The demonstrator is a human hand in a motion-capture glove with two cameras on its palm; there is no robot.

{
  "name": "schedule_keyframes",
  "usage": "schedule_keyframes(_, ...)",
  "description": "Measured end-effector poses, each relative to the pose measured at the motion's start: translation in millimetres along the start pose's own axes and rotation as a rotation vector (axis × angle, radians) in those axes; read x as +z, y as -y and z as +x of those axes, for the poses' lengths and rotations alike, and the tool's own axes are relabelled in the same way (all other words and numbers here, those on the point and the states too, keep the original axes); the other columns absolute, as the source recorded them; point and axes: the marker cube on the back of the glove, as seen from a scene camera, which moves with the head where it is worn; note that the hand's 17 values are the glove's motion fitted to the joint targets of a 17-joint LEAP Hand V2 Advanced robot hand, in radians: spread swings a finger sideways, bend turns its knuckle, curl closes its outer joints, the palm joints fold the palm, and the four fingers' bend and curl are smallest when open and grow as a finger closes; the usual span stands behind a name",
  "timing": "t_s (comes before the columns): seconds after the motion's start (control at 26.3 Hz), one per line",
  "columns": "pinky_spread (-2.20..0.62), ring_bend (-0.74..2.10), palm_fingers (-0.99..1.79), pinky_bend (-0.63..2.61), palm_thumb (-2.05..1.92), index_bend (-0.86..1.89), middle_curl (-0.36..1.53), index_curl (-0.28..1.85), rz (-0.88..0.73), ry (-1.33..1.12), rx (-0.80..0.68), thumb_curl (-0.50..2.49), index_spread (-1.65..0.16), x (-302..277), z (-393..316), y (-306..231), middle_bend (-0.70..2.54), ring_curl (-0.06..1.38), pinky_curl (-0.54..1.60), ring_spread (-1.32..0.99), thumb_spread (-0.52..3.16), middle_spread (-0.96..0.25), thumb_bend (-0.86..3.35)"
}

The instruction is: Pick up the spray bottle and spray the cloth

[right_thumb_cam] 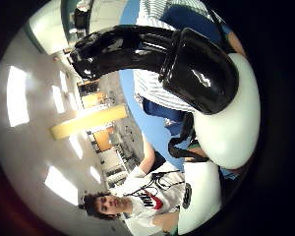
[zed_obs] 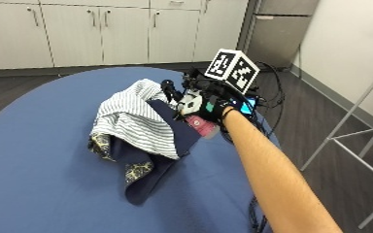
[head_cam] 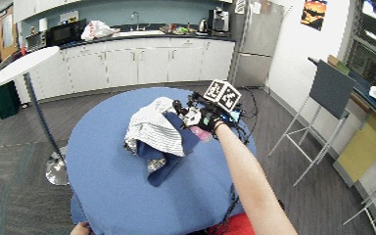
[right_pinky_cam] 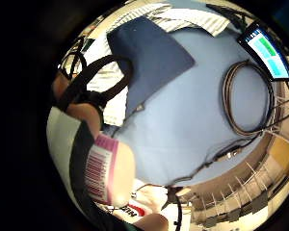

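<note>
My gloved right hand (zed_obs: 213, 109) grips a white spray bottle (zed_obs: 190, 104) with a pink label and holds it off the blue table (zed_obs: 44, 145). Its black trigger head (zed_obs: 170, 90) points toward the pile of cloth. The pile is a white striped cloth (zed_obs: 135, 119) lying over a dark navy cloth (zed_obs: 174, 138), just left of the hand. In the thumb side palm view the bottle's white body (right_thumb_cam: 231, 113) and black spray head (right_thumb_cam: 147, 46) sit close to the palm. The little finger side palm view shows the barcode label (right_pinky_cam: 100, 168) and the navy cloth (right_pinky_cam: 149, 57) on the table below.
A coiled cable (right_pinky_cam: 248, 96) and a small lit screen (right_pinky_cam: 267, 50) lie on the table beyond the hand, near its far right edge. A white metal stand (zed_obs: 361, 131) is on the floor to the right. Cabinets (zed_obs: 109, 29) line the back wall.
</note>
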Motion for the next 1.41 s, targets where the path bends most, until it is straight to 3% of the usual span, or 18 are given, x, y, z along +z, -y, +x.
schedule_keyframes(0.72, -0.13, 0.65, 1.16, 0.45, 0.95, 0.09, 0.5, 0.23, 0.021, 0.017, -0.049, 0.62, -0.18, 5, -13, -6, 0.39, 0.45, 0.4, -0.12, 0.65, -0.12, -0.03)
schedule_keyframes(1.1, -0.13, 0.61, 1.11, 0.46, 0.95, 0.1, 0.5, 0.24, 0.168, 0.307, -0.442, 0.63, -0.18, 20, -107, -22, 0.4, 0.44, 0.41, -0.13, 0.68, -0.11, -0.03)
schedule_keyframes(1.41, -0.13, 0.55, 1.04, 0.39, 0.95, 0.12, 0.49, 0.25, 0.06, 0.421, -0.599, 0.61, -0.21, 136, -162, -16, 0.37, 0.43, 0.41, -0.14, 0.77, -0.13, -0.02)
